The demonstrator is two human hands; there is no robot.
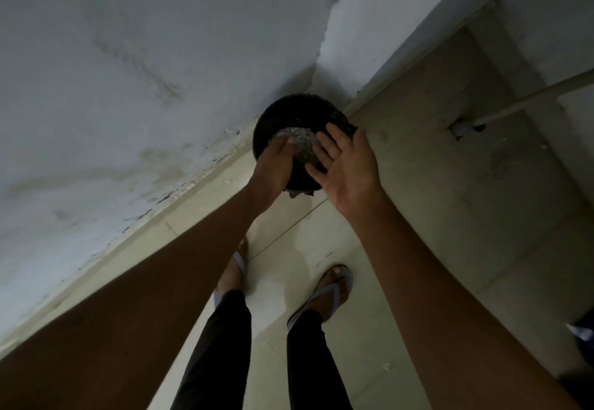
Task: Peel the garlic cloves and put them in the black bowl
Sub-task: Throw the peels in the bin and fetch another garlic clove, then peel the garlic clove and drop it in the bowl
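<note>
A round black container [297, 104] stands on the floor in the corner of two walls. My left hand [273, 165] reaches over its near rim, fingers curled on a pale, crinkly, speckled mass [300, 143] held above the dark inside. It may be garlic skins, but I cannot tell in the dim light. My right hand [350, 165] hovers over the container's right side, palm up, fingers spread and holding nothing. No whole garlic cloves are visible.
A stained white wall [128, 88] runs along the left, down to the pale tiled floor [450, 217]. My feet in flip-flops [331, 290] stand just behind the container. A white pipe [514, 101] enters the floor at the right.
</note>
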